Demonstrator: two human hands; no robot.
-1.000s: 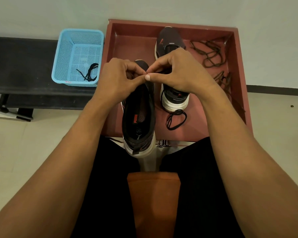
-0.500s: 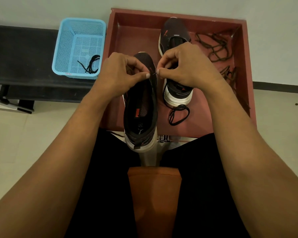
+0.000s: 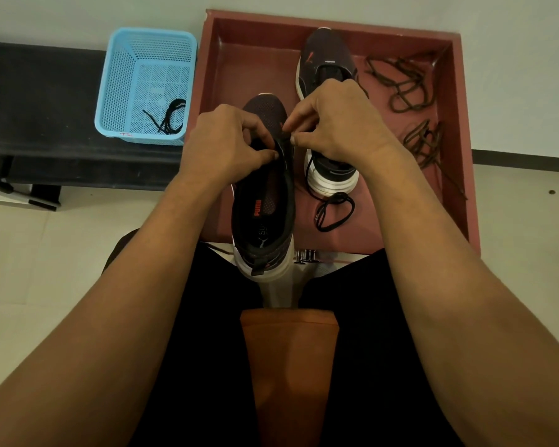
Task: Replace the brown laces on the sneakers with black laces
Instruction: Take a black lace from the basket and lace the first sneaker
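Head view, hands at the tray's (image 3: pixel 255 66) near half.

- Change: a second ago both thumbs met over the middle of the held sneaker (image 3: pixel 262 201). Now they work at its right-hand eyelet edge.
- Left hand (image 3: pixel 229 140): fingers curled, thumb pressed on that edge, gripping the shoe.
- Right hand (image 3: pixel 333 124): narrow pinch just across the edge from the left thumb. What it pinches is too small to see; I take it for the tip of the black lace (image 3: pixel 335 197).
- Reading: the lace is being fed through an eyelet on this side. Lacing looks early, with no crossings showing.
- Held sneaker overhangs the tray's near wall, heel toward the lap.
- Lace slack lies looped on the tray floor near that wall and appears to run up under the right hand.

Around:
- Second sneaker (image 3: pixel 328 59) stands inside the tray, toward its far wall, directly behind the right hand. Whether it is laced, cannot tell.
- Brown laces (image 3: pixel 404 88) lie in two heaps along the tray's right wall, already removed.
- Blue basket (image 3: pixel 117 91) sits just beside the tray's left wall on a black bench (image 3: pixel 39 101), with a spare black lace (image 3: pixel 170 119) inside.

In the way: the slack loop touches the second sneaker's heel and may drag there when pulled.
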